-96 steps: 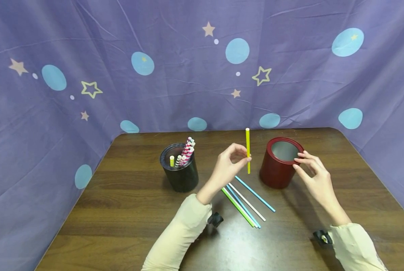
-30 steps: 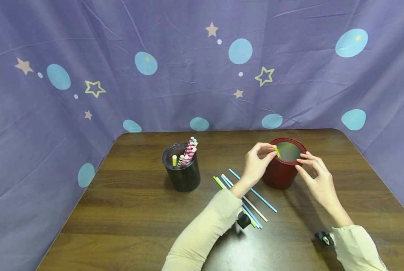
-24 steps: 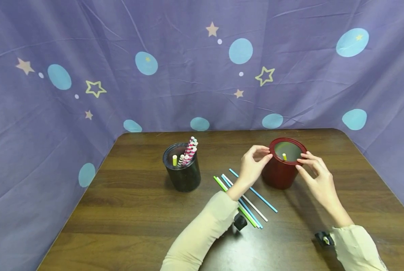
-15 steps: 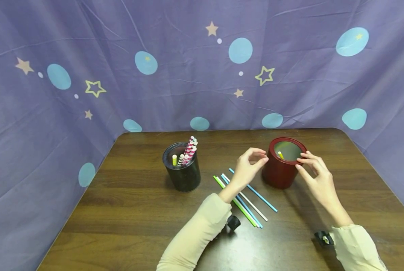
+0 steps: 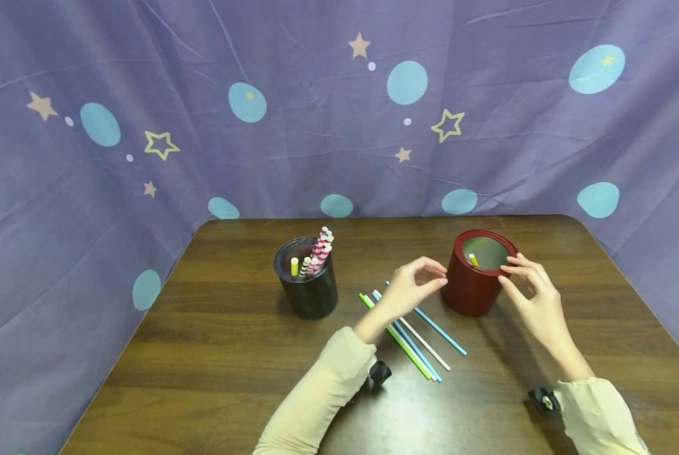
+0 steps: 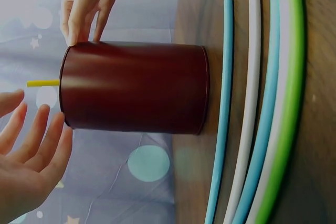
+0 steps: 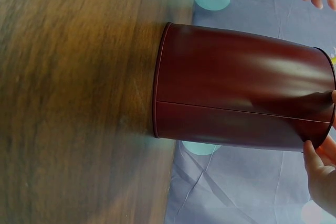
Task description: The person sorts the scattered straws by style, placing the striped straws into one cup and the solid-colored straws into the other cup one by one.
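A dark red cylindrical cup point(image 5: 471, 287) stands upright at the right of the table, a yellow straw point(image 5: 473, 260) leaning inside it. In the left wrist view, the end of this straw point(image 6: 43, 83) sticks out past the rim. My left hand point(image 5: 410, 287) is beside the cup's left side, fingers loosely bent, with nothing in them. My right hand point(image 5: 535, 300) touches the cup at its right rim; fingertips rest along the edge and the thumb point(image 7: 313, 161) lies against the outer wall. Several thin straws, including a green one point(image 5: 408, 354), lie beneath and beside my left forearm.
A black cup point(image 5: 311, 294) stands left of the middle, holding several striped straws point(image 5: 321, 249) and a yellow one point(image 5: 294, 266). The brown wooden table point(image 5: 203, 354) ends at a purple patterned curtain point(image 5: 294, 151) behind. A small black device sits at each wrist.
The left hand carried the yellow straw over to the red cup, let it go inside, then drew back left and lower. The right hand stayed at the cup's rim.
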Available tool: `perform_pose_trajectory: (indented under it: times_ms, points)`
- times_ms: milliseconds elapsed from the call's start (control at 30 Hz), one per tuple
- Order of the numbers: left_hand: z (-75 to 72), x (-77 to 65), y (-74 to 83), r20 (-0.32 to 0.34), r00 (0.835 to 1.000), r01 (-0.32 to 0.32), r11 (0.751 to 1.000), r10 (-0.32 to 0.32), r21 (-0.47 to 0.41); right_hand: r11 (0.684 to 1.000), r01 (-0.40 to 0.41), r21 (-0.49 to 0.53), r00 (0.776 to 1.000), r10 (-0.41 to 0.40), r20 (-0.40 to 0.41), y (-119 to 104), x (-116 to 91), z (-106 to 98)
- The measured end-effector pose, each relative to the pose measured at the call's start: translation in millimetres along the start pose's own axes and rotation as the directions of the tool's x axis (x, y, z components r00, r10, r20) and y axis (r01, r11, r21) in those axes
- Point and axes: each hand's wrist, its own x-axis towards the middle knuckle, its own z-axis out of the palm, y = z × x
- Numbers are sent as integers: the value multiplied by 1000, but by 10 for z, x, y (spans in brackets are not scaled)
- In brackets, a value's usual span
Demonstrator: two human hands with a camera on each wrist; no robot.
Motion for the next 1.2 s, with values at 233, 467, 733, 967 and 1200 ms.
perform_pose_trajectory:
  times_ms: [233,467,733,967,1200]
  points:
    - [-72,-43,-32,111,994,19,999,-23,36,999,5,43,1000,-5,8,-112,23,-18]
    - [-108,-63,-298,197,979,25,995,-44,99,1000,-2,-18,1000,2,-4,28,-4,-5]
    - [-206,-153,-500,287,956,25,989,-67,146,1000,-3,-23,1000,3,-3,13,-6,2]
    - [-312,-261,-592,343,935,20,978,-93,210,1000,-2,-15,1000,2,-4,24,-3,2]
    - [-393,-337,-644,392,915,-23,957,-97,288,1000,-11,-22,1000,11,-2,34,-15,1]
